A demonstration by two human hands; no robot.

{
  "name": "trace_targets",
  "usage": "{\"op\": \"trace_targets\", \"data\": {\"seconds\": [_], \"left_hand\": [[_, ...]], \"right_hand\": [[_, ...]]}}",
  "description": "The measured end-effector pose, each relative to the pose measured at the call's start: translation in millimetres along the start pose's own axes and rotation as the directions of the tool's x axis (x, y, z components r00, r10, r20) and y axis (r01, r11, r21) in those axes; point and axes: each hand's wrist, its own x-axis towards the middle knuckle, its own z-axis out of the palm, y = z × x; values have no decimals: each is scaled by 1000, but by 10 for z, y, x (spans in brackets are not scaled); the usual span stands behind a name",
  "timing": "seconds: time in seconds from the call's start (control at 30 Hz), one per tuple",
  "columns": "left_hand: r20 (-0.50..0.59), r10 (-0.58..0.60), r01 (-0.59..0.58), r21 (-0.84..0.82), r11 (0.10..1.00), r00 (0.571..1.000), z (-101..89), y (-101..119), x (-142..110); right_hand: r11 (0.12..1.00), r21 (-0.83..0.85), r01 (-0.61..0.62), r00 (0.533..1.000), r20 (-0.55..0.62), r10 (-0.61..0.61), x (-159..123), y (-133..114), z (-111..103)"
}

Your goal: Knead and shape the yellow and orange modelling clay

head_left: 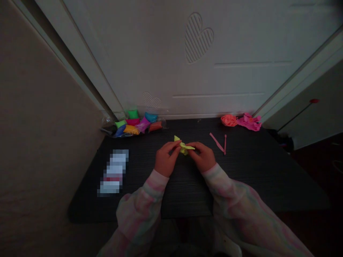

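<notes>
Left grip (pixel 166 159) and right grip (pixel 203 156) pinch the yellow piece (pixel 183 147) between them; uneven pulling could tear its thin flap.

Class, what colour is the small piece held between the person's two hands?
The small piece is yellow; it shows in the head view, the only one.

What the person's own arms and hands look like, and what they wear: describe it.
The long, loose, pale fabric left sleeve and the matching pale fabric right sleeve carry soft, blurred bands of pink and bluish green, and narrow to snug cuffs at the wrists. The ungloved left hand and ungloved right hand show no visible jewellery.
</notes>
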Motion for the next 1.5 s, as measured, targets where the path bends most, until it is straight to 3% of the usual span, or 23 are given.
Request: {"op": "trace_targets", "data": {"seconds": [0.37, 0.53, 0.7, 0.9, 1.03, 1.17, 1.33, 1.5], "left_hand": [[81, -65, 65, 6, 998, 995, -16, 4, 20], [172, -202, 233, -186, 954, 964, -23, -14, 41], [313, -337, 447, -412, 794, 888, 20, -64, 35], [514, -388, 644, -612, 460, 765, 40, -10, 9], [559, -355, 662, -659, 358, 749, 30, 47, 4], [452, -370, 580, -699, 419, 812, 66, 30, 0], [266, -377, 457, -616, 642, 887, 75, -66, 12], [175, -276, 322, -353, 878, 945, 22, -44, 11]], "right_hand": [[998, -34, 47, 999, 5, -47, 6, 23, -29], [1000, 6, 27, 1000, -8, -27, 9, 43, -28], [999, 17, 29, 1000, -1, -29, 8, 36, -32], [999, 35, 41, 998, 48, -43, 2, 2, -38], [995, 104, -1, 999, 44, -3, -9, 26, -25], [977, 205, -60, 998, 30, 55, -7, 63, -24], [906, 421, -42, 996, 92, 3, -9, 47, -8], [983, 137, 121, 991, 45, -129, -4, 14, 4]]}}
